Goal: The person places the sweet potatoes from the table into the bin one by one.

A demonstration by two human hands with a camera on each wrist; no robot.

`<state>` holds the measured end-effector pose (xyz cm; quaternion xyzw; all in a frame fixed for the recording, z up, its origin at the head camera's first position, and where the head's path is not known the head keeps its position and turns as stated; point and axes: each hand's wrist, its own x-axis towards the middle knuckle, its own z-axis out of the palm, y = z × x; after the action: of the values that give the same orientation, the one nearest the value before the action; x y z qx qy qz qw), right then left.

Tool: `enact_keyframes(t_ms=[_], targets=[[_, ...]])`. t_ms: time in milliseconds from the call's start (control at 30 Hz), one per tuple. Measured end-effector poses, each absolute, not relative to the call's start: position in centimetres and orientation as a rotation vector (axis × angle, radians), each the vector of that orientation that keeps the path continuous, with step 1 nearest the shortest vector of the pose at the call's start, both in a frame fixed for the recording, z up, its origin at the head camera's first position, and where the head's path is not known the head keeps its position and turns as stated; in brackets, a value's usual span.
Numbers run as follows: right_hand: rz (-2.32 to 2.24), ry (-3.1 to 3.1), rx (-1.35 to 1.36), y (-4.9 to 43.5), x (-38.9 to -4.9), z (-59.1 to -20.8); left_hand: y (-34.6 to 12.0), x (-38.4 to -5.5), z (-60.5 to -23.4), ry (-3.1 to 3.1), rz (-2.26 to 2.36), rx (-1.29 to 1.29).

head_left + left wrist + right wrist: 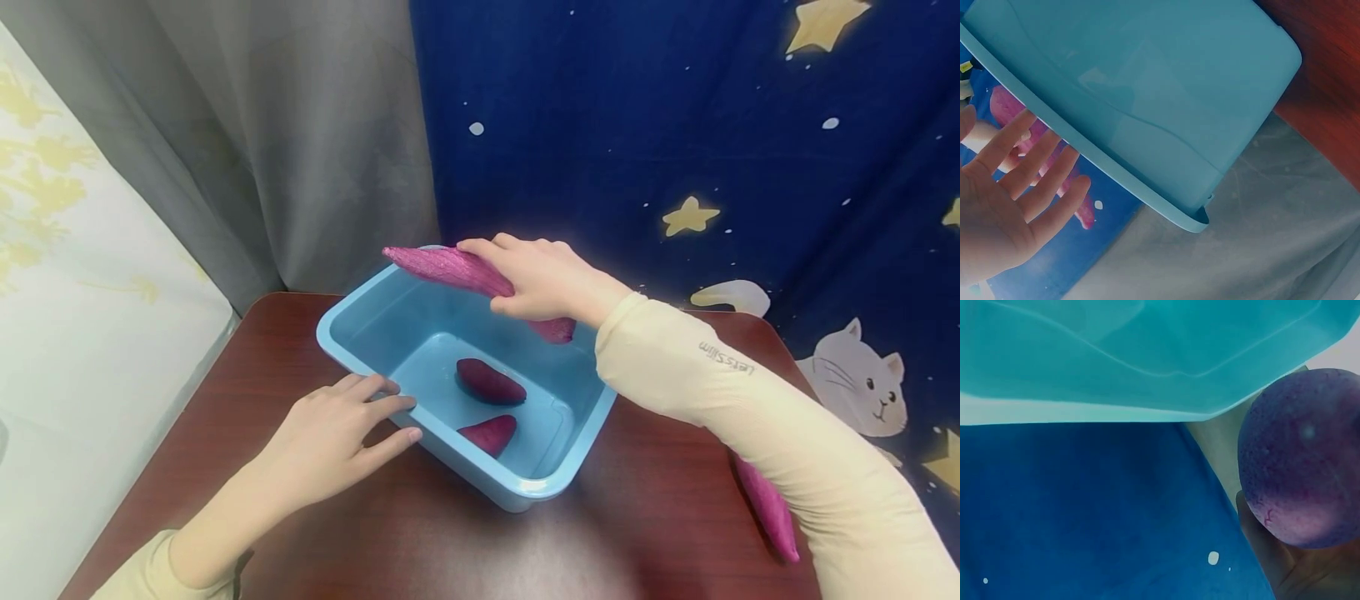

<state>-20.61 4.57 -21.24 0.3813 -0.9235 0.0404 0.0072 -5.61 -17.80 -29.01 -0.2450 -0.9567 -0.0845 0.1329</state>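
My right hand (pixel 551 279) grips a long magenta sweet potato (pixel 442 267) by its middle, above the far side of a light blue plastic basin (pixel 352 364). In the right wrist view the rounded end of this sweet potato (pixel 1300 456) fills the right side, with part of the hand below it. My left hand (pixel 330 433) rests its fairly straight fingers on the basin's near left rim; the left wrist view shows those fingers (pixel 1041 162) spread at the rim. Two smaller, darker sweet potatoes (pixel 491 381) lie on the basin floor, the nearer one partly hidden by the wall.
Another magenta sweet potato (pixel 768 508) lies on the brown table (pixel 300 550) at the right, partly behind my right sleeve. A grey curtain (pixel 330 150) and a blue starry curtain (pixel 570 167) hang behind the table. A white patterned cloth (pixel 90 300) stands on the left.
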Motion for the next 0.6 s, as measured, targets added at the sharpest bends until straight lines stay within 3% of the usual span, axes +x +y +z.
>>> enact_keyframes(t_ms=[600], targets=[[-0.05,-2.941,1.302,2.4,-21.2,-24.0,-17.7,-5.4,-28.9,-2.782,-0.243,-0.701]])
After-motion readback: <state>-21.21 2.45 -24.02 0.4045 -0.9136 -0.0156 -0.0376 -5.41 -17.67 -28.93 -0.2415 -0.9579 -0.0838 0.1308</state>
